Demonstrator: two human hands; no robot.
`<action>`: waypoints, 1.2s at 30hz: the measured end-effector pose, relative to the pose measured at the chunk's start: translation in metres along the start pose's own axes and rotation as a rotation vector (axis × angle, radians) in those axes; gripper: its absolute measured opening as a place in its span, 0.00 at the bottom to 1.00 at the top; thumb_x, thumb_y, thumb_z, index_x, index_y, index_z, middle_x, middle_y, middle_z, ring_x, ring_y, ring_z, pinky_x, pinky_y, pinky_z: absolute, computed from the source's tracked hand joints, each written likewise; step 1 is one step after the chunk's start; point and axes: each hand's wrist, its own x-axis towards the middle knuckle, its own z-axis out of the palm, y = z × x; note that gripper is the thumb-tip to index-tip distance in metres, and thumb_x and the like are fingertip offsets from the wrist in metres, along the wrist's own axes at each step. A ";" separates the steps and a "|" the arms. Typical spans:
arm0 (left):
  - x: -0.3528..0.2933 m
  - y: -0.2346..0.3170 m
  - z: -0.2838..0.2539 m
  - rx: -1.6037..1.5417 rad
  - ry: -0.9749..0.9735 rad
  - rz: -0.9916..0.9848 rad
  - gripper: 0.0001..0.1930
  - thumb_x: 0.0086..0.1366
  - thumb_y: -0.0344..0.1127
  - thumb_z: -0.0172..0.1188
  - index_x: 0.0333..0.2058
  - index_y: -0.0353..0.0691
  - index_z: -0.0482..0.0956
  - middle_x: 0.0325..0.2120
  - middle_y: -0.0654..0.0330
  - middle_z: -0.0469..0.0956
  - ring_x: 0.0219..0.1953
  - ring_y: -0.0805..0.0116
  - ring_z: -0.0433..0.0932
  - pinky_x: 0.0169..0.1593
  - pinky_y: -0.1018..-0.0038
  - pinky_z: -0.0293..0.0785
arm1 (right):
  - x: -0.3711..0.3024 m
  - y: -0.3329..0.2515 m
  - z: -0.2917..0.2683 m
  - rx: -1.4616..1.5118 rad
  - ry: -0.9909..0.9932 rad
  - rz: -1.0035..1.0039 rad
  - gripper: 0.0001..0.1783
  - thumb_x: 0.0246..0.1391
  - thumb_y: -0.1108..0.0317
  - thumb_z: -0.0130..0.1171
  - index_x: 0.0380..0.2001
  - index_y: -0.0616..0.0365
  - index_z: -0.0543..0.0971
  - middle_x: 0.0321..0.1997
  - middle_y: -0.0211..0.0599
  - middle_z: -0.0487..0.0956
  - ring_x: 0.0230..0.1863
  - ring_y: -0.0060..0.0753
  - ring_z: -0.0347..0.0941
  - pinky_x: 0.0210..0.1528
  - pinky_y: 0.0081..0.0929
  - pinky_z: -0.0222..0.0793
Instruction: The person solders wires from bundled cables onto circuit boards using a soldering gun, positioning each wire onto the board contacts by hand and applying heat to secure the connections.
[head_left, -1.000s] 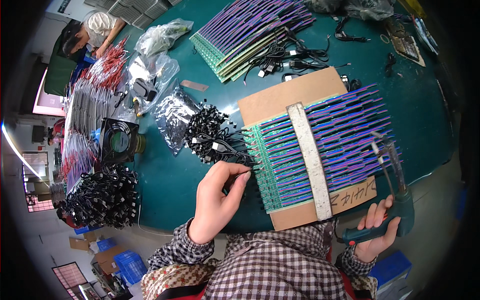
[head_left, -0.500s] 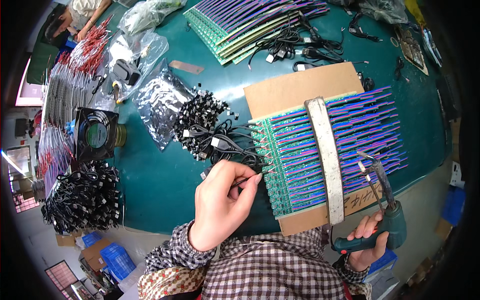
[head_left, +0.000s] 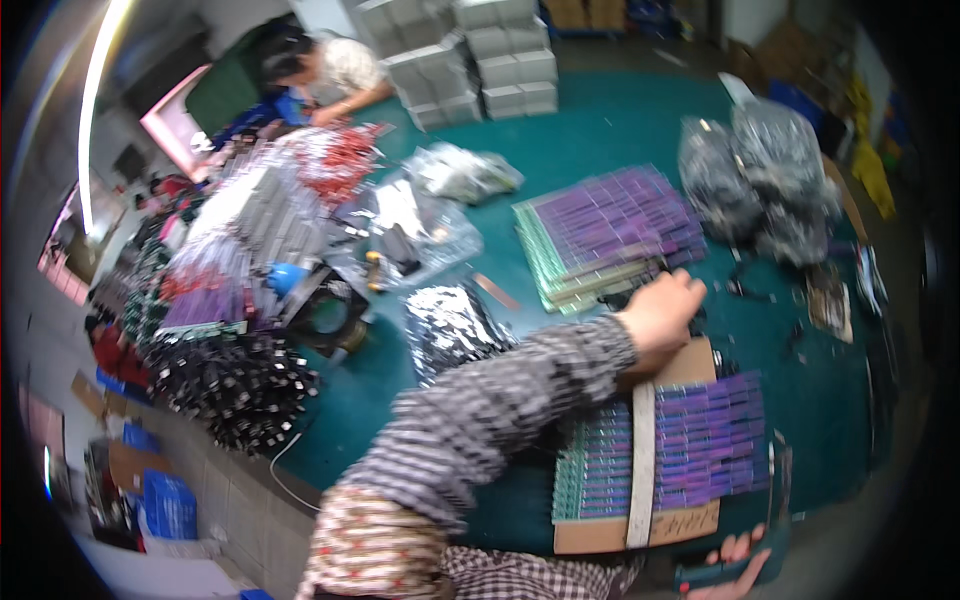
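Fingers of the right hand (head_left: 728,562) curled round a dark green tool (head_left: 745,565) at the bottom edge, gripping it tight, just below the cardboard sheet (head_left: 690,525). On that cardboard lay rows of purple strips (head_left: 705,440) w/ green ends, and a pale tape band (head_left: 641,460) ran across them top to bottom. The cardboard sat on the green bench (head_left: 600,140), close to the person.

Left arm in a checked sleeve (head_left: 500,410) stretched over the strips. The left hand (head_left: 660,315) was past the far end of the cardboard, beside a bunch of black cables (head_left: 745,285). Fingers were bent down, but can't tell if they held anything; pic too blurry.

Left of the arm: a shiny plastic bag (head_left: 450,325) and a big pile of black plugs (head_left: 235,385).

Farther off, a stack of more purple strip boards (head_left: 610,230), w/ grey bags (head_left: 760,175) to the right. Red wires (head_left: 335,160) lay at the back left, where another person (head_left: 330,70) leaned over the bench. Grey boxes (head_left: 485,55) stood behind.
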 end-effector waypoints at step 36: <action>-0.124 0.090 -0.026 -0.235 -0.062 -0.026 0.12 0.53 0.30 0.61 0.36 0.34 0.74 0.34 0.50 0.72 0.36 0.50 0.76 0.40 0.64 0.74 | -0.008 0.006 -0.015 -0.066 0.057 -0.206 0.20 0.65 0.55 0.47 0.47 0.61 0.60 0.28 0.34 0.66 0.32 0.28 0.68 0.29 0.26 0.80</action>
